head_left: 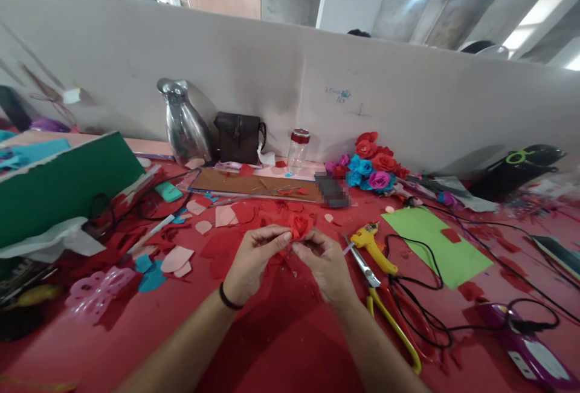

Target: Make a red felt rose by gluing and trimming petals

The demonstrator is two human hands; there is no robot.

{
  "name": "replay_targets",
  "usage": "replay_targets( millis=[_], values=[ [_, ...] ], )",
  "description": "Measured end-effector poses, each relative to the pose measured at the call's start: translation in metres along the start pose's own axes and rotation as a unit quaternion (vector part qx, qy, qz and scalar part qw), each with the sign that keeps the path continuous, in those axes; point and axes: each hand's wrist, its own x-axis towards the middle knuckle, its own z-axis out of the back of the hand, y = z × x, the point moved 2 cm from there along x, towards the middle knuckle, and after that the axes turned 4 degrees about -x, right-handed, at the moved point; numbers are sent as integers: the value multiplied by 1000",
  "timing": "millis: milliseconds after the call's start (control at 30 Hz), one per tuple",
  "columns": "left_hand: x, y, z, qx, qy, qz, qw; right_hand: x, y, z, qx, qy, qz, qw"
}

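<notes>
A red paper rose point(299, 225) is held up between my two hands, just above the red tabletop. My left hand point(258, 260) pinches its left side with thumb and fingers. From the right, my right hand point(327, 263) closes its thumb and fingertips on the lower petals. Loose red petals point(222, 251) lie beneath and to the left of the hands. Right of my right hand is a yellow hot glue gun point(374, 248), and below it lie scissors point(366, 269) with red and yellow handles.
Pink petals point(179, 260) and blue petals point(150, 273) lie at left, near a green board point(72, 187). Behind are a steel jug point(181, 124), a glass jar point(298, 151) and finished paper flowers point(374, 163). Black cords run past green paper point(435, 245) to a purple power strip point(528, 344).
</notes>
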Motion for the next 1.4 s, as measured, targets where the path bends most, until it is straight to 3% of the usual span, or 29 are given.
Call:
replay_targets(
  millis=[733, 1000, 1133, 1400],
  values=[
    [-2, -2, 0, 38, -21, 9, 999, 1, -2, 2, -1, 1, 18, 1000],
    [-8, -9, -5, 111, -28, -80, 990, 1, -1, 3, -18, -53, 1, 998],
    [-8, -8, -4, 132, -24, -87, 987, 0, -1, 4, -27, -55, 18, 998],
    [-6, -6, -5, 34, -39, -31, 998, 1, -3, 3, -32, -41, 21, 998]
  ],
)
